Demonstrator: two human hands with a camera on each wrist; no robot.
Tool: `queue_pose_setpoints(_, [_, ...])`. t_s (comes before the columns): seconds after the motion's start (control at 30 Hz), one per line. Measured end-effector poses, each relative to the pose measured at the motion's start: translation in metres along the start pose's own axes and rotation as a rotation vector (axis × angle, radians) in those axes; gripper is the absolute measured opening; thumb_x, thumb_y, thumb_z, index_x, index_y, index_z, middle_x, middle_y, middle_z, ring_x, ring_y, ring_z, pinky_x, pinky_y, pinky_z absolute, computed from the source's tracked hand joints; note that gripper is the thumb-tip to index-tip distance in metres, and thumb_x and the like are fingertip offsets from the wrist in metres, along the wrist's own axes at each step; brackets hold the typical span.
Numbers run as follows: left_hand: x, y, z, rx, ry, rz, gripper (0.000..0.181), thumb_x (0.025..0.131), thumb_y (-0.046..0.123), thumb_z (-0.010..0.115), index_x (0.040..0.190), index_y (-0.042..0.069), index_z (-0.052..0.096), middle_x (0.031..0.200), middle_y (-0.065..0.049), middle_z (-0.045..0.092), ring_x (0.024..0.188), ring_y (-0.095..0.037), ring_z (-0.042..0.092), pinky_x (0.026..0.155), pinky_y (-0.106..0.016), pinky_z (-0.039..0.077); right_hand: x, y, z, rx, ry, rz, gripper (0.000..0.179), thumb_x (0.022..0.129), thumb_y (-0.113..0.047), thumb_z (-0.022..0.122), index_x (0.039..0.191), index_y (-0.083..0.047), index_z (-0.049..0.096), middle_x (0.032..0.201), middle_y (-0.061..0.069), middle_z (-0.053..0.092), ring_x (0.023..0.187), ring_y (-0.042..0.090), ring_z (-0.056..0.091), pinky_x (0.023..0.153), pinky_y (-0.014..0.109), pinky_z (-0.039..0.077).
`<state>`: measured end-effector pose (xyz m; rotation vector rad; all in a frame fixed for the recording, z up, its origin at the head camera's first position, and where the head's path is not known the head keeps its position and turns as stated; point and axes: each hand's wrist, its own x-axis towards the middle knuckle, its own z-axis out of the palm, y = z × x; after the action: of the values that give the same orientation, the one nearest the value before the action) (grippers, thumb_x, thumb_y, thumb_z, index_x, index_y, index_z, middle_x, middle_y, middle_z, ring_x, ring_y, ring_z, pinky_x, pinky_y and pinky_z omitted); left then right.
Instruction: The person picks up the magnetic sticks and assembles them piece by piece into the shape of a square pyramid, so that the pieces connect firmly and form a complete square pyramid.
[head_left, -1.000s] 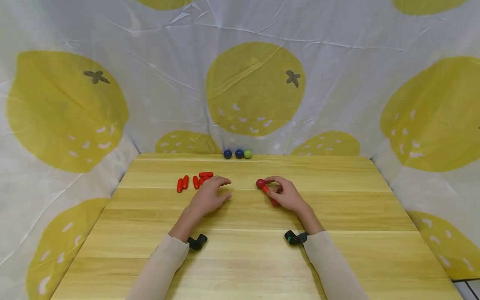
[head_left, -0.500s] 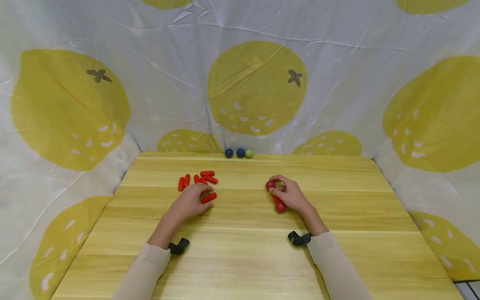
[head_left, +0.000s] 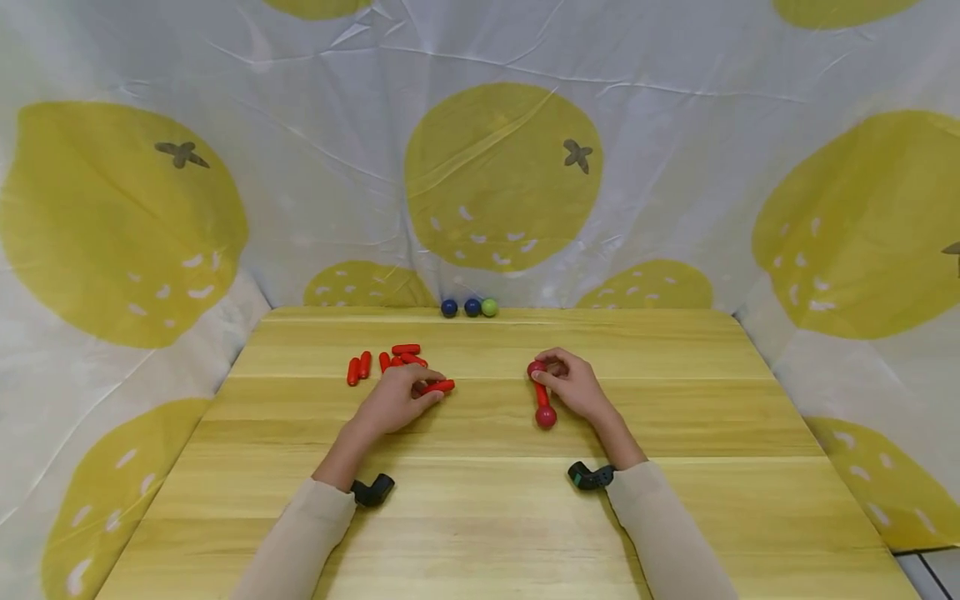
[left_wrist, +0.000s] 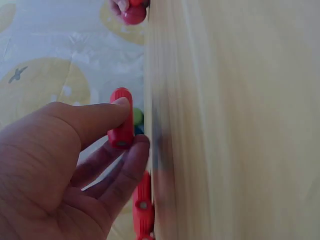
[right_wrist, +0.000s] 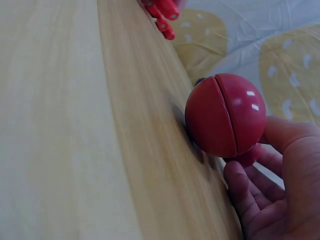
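red rod (head_left: 444, 386) moved rightward — left hand (head_left: 393, 400) pinches it, right hand (head_left: 577, 388) grips crimson ball (head_left: 534, 367)

1. The near crimson ball (right_wrist: 225, 117) hides the connecting red rod (head_left: 542, 396) in the right wrist view.
2. The left hand (head_left: 396, 400) partly covers its held red rod (head_left: 444, 386).
3. Head view's lower edge cuts off both sleeves (head_left: 663, 521).

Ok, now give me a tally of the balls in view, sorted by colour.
Blue balls: 2
Green ball: 1
Dark red balls: 2, at the two ends of a red rod
Total: 5 balls
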<state>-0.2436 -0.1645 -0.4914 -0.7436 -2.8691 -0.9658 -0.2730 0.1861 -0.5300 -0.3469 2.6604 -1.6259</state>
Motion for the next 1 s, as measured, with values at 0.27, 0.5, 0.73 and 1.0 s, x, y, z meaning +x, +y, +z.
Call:
queue_pose_setpoints(0.27, [0.025,0.010,0.019,-0.158,0.020,-0.055,0.027,0.096,0.025,0.076,0.120,0.013,0.076,0.116,-0.004,0.076,0.098,-0.019,0.075,0.089,-0.037,0.061,0.001,-0.001,0.003,0.033,0.005,-0.015,0.028,0.095,-0.021,0.075,0.120,-0.008,0.070,0.105,0.013,0.072,0.085,0.018,0.065,0.067,0.026,0.056])
queue_pose_setpoints(0.5, [0.047,0.019,0.035,-0.216,0.013,-0.088,0.026,0.095,0.022,0.076,0.120,0.014,0.077,0.119,-0.005,0.076,0.102,-0.019,0.074,0.090,-0.035,0.061,0.001,-0.001,0.004,0.081,-0.031,-0.015,0.029,0.095,-0.020,0.076,0.119,-0.006,0.069,0.109,0.015,0.072,0.090,0.020,0.068,0.070,0.030,0.060])
queue_pose_setpoints(0.73, [0.063,0.029,0.046,-0.212,0.016,-0.075,0.024,0.093,0.024,0.079,0.115,0.017,0.079,0.113,-0.002,0.078,0.098,-0.017,0.074,0.087,-0.034,0.061,0.003,-0.003,0.003,0.060,-0.049,-0.003,0.029,0.095,-0.021,0.076,0.120,-0.007,0.070,0.112,0.014,0.073,0.097,0.024,0.070,0.077,0.028,0.059])
queue_pose_setpoints(1.0, [0.073,0.031,0.058,-0.210,-0.022,-0.047,0.021,0.093,0.024,0.079,0.113,0.017,0.080,0.106,-0.001,0.079,0.095,-0.013,0.072,0.085,-0.031,0.060,0.007,-0.006,0.006,0.052,-0.081,-0.015,0.035,0.095,-0.027,0.076,0.123,-0.007,0.070,0.116,0.015,0.072,0.105,0.031,0.069,0.085,0.033,0.057])
